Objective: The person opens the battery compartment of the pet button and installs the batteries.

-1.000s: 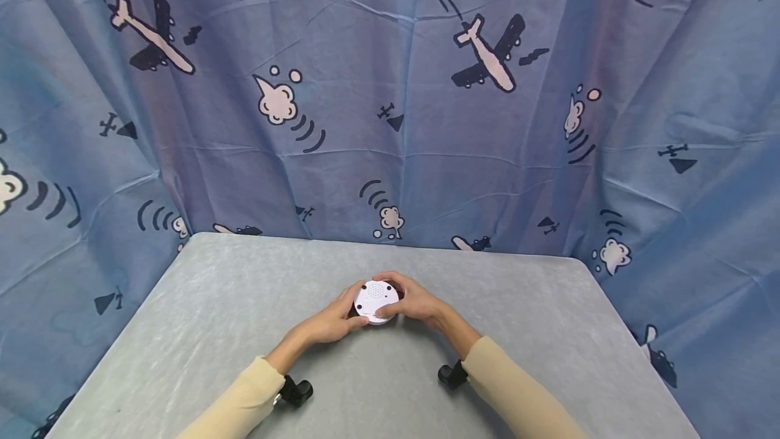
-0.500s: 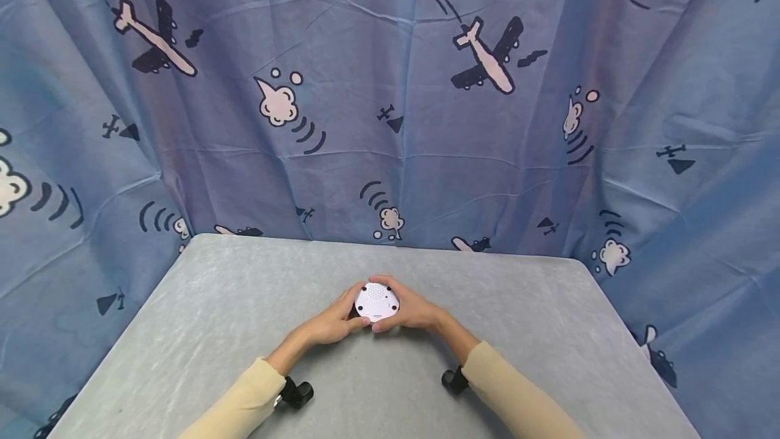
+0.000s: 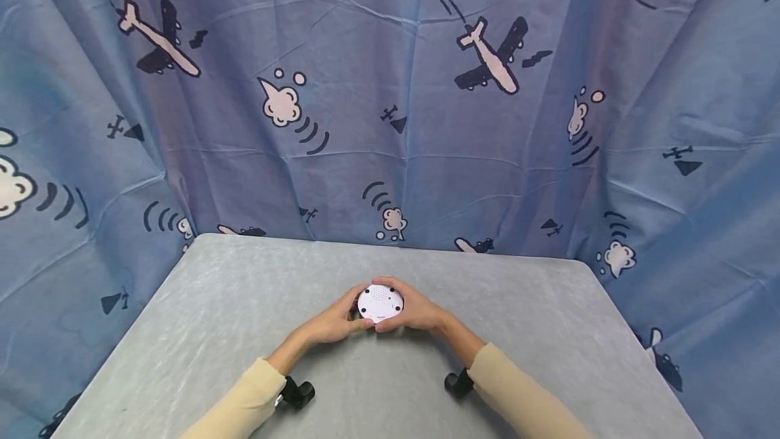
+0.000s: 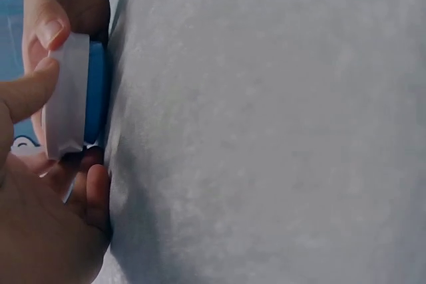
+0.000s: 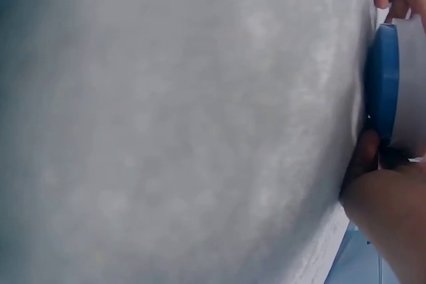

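A round white device with a patch of small holes and several black dots on its upward face is held between both hands at the middle of the table. The wrist views show its white side wall and a blue layer underneath, close over the tabletop. My left hand grips its left side, thumb at the near edge and fingers around the far left. From the right, my right hand curls around the opposite side, its thumb at the near edge beside the left thumb and its fingers over the far rim.
A grey-white cloth-like tabletop spreads around the hands. Behind it hangs a blue curtain printed with airplanes and clouds. Black wrist mounts sit at the cream sleeves.
The right thumb has slid off the device's upward face to its near edge, uncovering another black dot. The left hand keeps its hold, and the device stays in about the same place.
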Available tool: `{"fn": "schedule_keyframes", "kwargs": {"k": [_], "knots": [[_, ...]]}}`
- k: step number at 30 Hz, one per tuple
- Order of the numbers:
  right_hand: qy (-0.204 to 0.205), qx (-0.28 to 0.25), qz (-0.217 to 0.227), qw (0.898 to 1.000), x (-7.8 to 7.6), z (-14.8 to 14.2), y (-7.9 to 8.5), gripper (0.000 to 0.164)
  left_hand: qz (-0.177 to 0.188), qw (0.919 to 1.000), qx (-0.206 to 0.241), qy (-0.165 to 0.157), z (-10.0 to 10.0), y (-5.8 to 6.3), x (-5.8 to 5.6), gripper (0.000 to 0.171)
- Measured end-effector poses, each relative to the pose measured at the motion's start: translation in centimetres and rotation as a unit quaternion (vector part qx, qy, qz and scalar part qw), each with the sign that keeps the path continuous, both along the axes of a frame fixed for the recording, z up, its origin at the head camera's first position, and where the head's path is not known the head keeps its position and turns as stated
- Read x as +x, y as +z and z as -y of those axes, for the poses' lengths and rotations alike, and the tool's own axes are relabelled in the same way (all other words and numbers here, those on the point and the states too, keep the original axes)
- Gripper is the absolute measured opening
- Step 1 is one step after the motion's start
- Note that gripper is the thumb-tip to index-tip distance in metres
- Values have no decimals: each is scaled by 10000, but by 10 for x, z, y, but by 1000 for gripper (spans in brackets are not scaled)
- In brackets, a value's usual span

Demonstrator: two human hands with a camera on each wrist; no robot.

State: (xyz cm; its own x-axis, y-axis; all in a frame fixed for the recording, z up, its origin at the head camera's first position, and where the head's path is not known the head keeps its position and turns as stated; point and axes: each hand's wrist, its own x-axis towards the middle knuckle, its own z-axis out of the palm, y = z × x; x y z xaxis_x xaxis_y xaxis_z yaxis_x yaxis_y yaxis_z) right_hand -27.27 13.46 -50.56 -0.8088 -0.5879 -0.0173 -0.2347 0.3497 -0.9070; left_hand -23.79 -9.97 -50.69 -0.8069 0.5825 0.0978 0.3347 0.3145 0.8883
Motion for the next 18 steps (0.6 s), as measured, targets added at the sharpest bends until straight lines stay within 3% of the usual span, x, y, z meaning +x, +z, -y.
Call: {"fn": "schedule_keyframes", "kwargs": {"k": [9,18], "knots": [[-55,-315,61,9995,0,-4,11,86,419,9980,463,127,-1,1,-1,79],[-272,-574,102,9979,7,-2,22,82,783,9898,1186,142,-7,-2,2,74]]}}
